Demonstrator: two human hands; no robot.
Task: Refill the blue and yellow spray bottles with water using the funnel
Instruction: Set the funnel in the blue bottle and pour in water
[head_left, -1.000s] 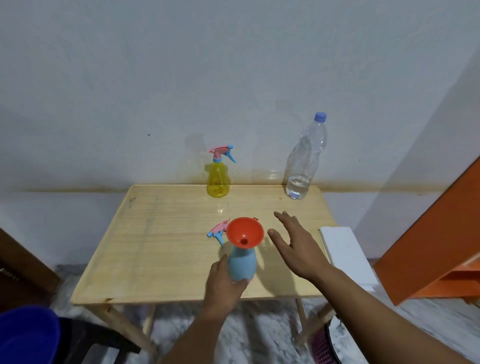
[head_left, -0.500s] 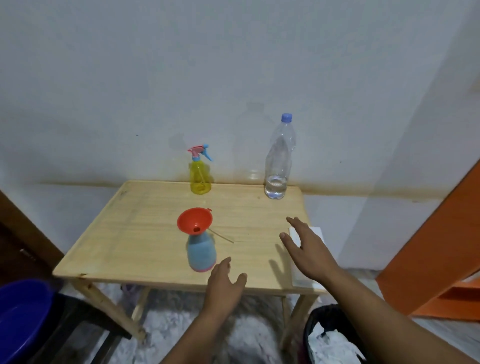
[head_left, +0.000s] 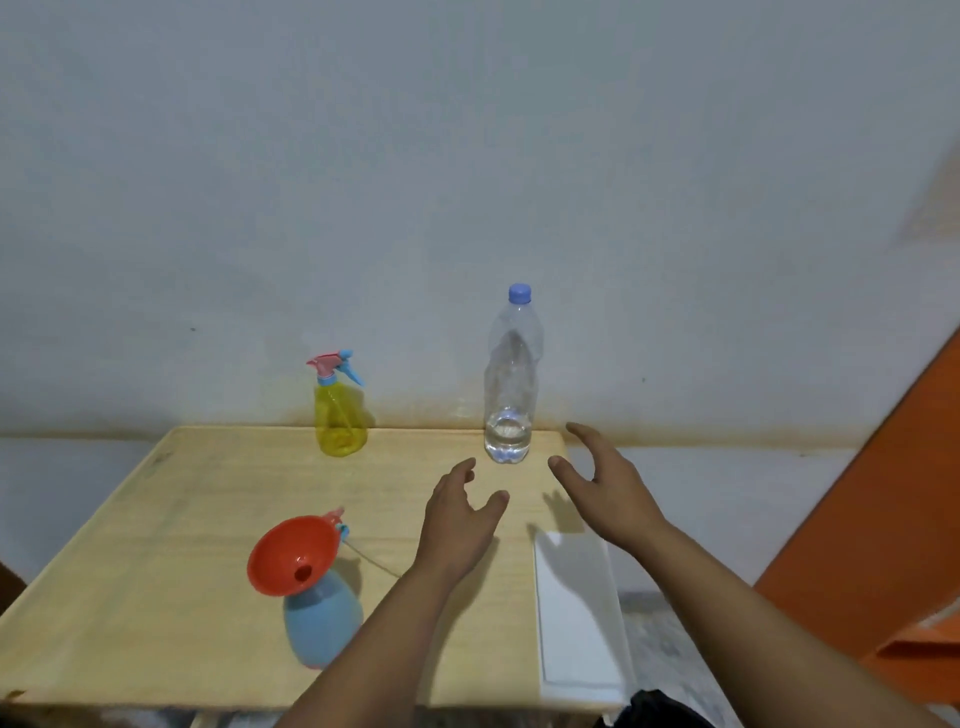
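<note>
Both hands empty, fingers spread: left hand (head_left: 460, 514) and right hand (head_left: 602, 483) flank the capped water bottle (head_left: 509, 384) at 12 o'clock of the wooden table (head_left: 156, 519), neither touching it. Blue spray bottle (head_left: 322, 621) stands at 7 o'clock, orange funnel (head_left: 293, 556) seated in its neck, tilted; its detached spray head (head_left: 337, 522) lies just behind. Yellow spray bottle (head_left: 340, 415) stands at 11 o'clock, head fitted. Risk: the unsupported, top-heavy funnel may tip or spill during pouring; little water remains.
</note>
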